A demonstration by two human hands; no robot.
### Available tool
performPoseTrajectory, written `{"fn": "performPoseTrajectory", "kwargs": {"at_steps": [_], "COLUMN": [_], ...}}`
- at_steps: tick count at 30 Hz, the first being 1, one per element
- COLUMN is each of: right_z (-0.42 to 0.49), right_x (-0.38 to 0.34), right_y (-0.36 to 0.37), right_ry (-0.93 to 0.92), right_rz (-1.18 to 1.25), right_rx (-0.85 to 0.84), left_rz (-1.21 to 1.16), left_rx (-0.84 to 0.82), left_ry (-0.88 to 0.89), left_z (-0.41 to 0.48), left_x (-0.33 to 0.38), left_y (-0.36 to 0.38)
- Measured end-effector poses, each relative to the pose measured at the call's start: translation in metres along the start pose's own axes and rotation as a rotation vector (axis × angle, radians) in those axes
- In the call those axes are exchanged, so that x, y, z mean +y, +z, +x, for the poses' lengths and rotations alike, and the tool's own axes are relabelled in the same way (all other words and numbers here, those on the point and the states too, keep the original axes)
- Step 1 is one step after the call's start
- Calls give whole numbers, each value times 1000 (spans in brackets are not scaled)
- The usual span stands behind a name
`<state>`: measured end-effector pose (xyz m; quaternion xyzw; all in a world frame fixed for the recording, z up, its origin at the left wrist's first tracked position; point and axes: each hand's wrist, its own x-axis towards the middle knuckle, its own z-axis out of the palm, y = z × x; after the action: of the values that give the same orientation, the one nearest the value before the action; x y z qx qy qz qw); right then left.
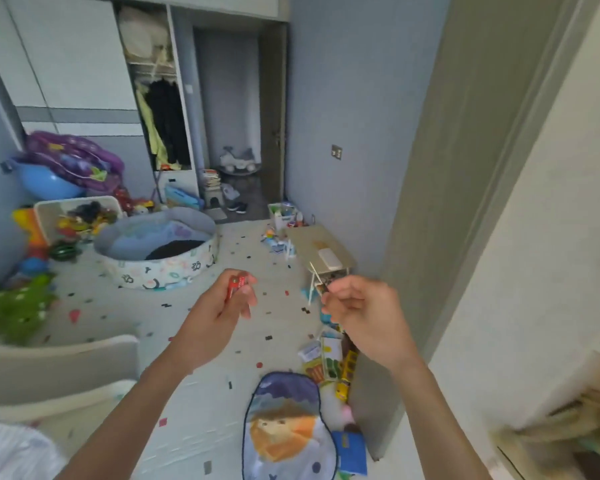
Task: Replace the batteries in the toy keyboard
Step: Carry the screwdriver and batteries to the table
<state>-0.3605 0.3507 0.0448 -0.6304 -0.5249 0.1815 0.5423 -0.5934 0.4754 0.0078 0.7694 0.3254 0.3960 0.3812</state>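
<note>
Two hands held up over a toy-strewn floor, red batteries in the left.

At far left lay a green plush (13, 311) and a round fabric playpen (160, 251) printed with paw marks. The left hand (219, 315) had its fingers curled around red cylindrical batteries (235, 287); their labels were too blurred to read. The right hand (364, 313) pinched a small dark scrap, too blurred to identify, between thumb and fingertips. Below lay a soft printed mat (286, 427); beyond, a low wooden table (321, 249). No keyboard could be made out.
</note>
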Motion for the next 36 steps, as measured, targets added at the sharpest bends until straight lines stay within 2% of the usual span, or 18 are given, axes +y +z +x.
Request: {"fn": "performPoseTrajectory", "kwargs": {"at_steps": [6,14,19,27,36], "right_z": [67,194,302,481,682], "right_x": [-17,21,35,54,103], "right_y": [111,213,266,343,471], "right_ry": [-31,45,52,27,29], "right_rz": [33,154,156,152,122], "right_rx": [-72,-110,-160,-150,-137], "left_rz": [13,10,79,108,60], "left_rx": [109,133,166,200,177], "left_ry": [-65,-65,-108,-165,-154], "left_z": [34,132,222,382,582], "left_x": [-44,-119,-164,-232,-371], "left_y": [-91,-144,-179,-236,-304]}}
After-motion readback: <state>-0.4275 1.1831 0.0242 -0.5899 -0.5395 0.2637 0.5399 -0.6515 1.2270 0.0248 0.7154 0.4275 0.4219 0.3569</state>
